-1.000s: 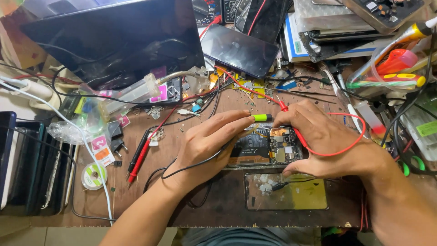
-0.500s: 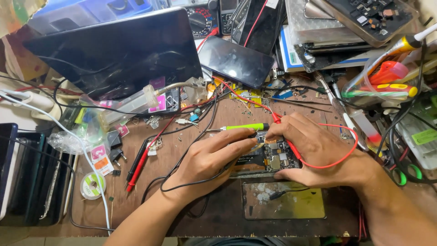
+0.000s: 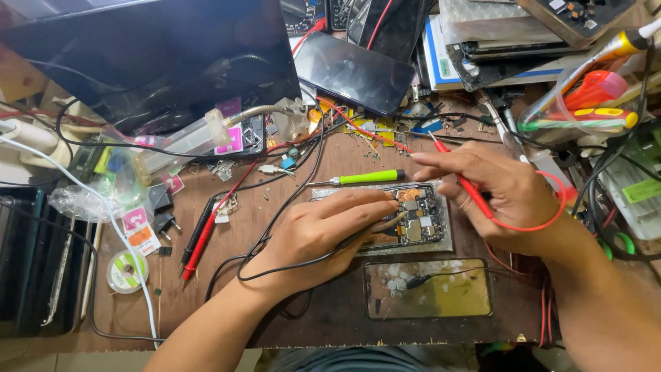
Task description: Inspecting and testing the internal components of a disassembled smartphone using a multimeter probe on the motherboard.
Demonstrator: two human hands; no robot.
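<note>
Under both hands, on the cluttered brown counter (image 3: pixel 275 324), lies an opened black phone with bare circuit board (image 3: pixel 413 217). Left hand (image 3: pixel 323 234) pinches a thin black test probe (image 3: pixel 375 231) in its grip, tip on the board. Right hand (image 3: pixel 502 193) pinches a red test probe (image 3: pixel 461 176) just above the board. Beyond the left grip lies a green-handled screwdriver (image 3: pixel 365 178).

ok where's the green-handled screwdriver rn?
Head view, centre of the bench: the green-handled screwdriver lies flat just above the opened phone, between the left hand and right hand, held by neither.
</note>
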